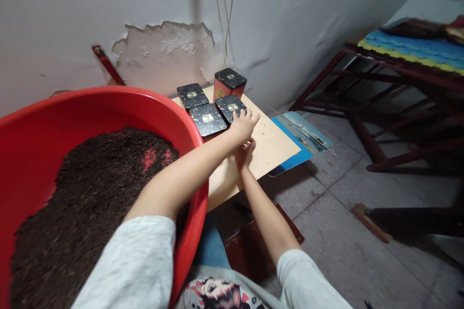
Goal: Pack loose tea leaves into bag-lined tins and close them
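Observation:
Beside the red tub, several square tins stand on a pale board (275, 147). They have speckled black lids with gold labels, and red sides where these show. My left hand (244, 125) reaches across to the near right tin (229, 107), fingers spread at the right edge of its lid. Just below is my right hand (245, 153), its fingers partly curled and partly covered by my left hand; whether it touches the tin is hidden. The back right tin (231, 79) stands taller in view, and the other lids are at the back left (192, 95) and front left (208, 119).
A large red tub (195, 193) at left contains dark loose leaves (90, 193) resembling tea. Blue sheets (290, 166) stick out under the board. At right stands a dark wooden frame (369, 140) bearing blue and yellow mats (416, 50). Cords (226, 19) hang along the peeling wall.

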The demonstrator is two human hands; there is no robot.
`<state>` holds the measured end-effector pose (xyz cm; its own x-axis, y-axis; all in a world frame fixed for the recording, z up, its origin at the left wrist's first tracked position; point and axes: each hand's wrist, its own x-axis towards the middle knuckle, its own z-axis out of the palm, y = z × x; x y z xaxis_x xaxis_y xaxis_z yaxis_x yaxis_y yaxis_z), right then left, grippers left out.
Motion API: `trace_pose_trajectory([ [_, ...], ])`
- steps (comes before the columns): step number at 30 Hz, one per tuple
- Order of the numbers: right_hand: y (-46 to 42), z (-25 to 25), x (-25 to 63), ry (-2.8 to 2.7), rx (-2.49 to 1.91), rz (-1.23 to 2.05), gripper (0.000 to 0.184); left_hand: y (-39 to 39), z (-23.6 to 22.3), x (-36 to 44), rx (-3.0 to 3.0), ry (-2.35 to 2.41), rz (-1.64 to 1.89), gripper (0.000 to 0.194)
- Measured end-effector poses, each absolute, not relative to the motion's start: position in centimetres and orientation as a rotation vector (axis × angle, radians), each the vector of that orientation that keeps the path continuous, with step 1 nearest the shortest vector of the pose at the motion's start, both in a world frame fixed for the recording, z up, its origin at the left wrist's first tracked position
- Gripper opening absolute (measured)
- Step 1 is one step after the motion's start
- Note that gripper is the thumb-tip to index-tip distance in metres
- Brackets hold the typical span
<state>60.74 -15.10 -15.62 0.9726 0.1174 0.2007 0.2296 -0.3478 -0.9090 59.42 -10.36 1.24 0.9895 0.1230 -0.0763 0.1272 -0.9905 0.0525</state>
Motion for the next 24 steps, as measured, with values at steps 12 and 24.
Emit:
trace_pose_trajectory([
  [12, -13.9, 2.9, 52.4, -0.672, -1.218, -0.286, 0.007, -3.3, 6.1, 35.3, 3.22, -0.293, 0.117, 0.014],
  [24, -12.7, 2.9, 38.0, -2.919, -1.675, 0.908, 0.043, 3.5, 5.7, 2.5, 2.52, 1.91, 0.853, 0.037],
])
